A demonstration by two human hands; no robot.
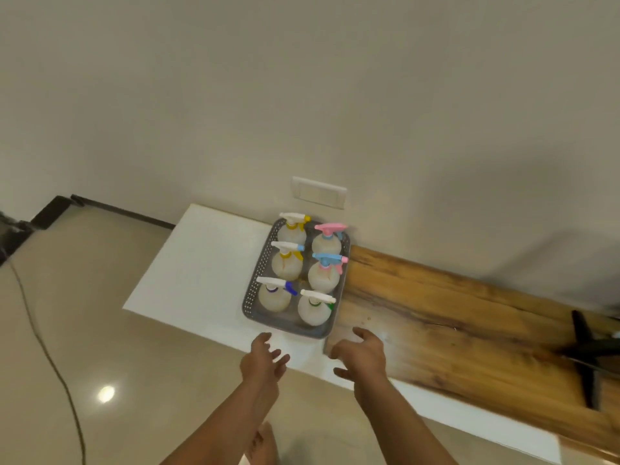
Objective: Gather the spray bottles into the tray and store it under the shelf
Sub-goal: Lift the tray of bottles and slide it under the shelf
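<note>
A grey perforated tray rests on a white shelf top against the wall. Several round whitish spray bottles stand upright inside it in two rows, with yellow, pink, blue-and-pink, purple and green trigger parts. My left hand hovers just in front of the tray's near edge, fingers spread, holding nothing. My right hand is beside it to the right, also spread and empty, over the seam between white top and wood.
A long wooden plank surface runs right from the tray. A black object lies at its far right. A wall plate sits above the tray. A cable trails across the shiny floor at left. My foot shows below.
</note>
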